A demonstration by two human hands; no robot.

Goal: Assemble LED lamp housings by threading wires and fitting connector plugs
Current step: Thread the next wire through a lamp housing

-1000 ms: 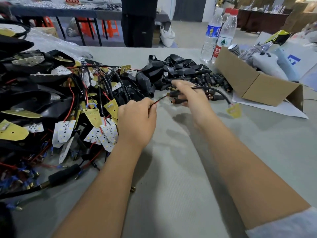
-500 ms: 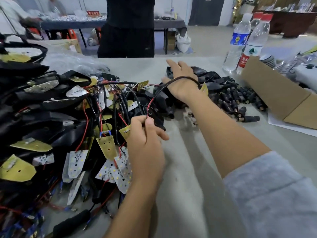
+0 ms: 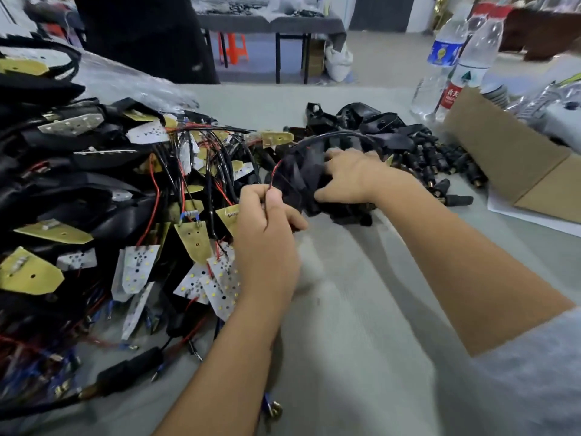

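Both hands hold: left [image 3: 267, 228] pinches wire [image 3: 327, 138] (red-black), right [image 3: 349, 177] grips housing [image 3: 301, 184].

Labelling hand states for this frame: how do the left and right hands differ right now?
The left hand pinches the thin red and black wire; the right hand grips a bulky black housing. The left hand sits nearer the camera beside the LED boards; the right hand reaches farther out, by the connector plugs. Both are closed on parts above the grey table.
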